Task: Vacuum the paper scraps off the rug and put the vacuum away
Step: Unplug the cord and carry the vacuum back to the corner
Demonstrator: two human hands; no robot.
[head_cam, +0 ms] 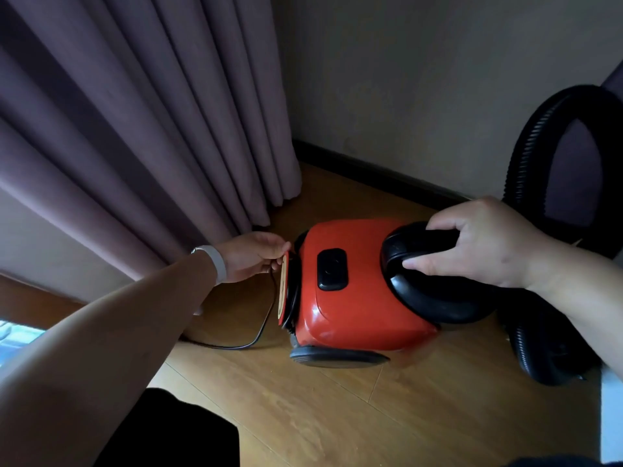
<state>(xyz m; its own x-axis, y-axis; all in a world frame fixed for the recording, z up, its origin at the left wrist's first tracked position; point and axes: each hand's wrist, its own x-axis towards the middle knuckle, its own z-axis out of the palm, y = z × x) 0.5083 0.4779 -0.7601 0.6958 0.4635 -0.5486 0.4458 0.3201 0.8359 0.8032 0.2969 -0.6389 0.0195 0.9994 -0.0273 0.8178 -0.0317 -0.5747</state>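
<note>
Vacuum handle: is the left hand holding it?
No, the right hand grips the black handle; the left hand is at the cord.

The red vacuum [357,291] sat on the wooden floor [337,416] in a corner, hemmed by purple curtains [135,129] on its left and the wall [421,79] with its dark baseboard [377,173] behind. The ribbed black hose [526,156] looped up on the right, closing that side. A black cord [259,332] trailed over the boards by the vacuum's left end. The floor in front lay open, and a strip of bare floor remained between vacuum and baseboard.
</note>
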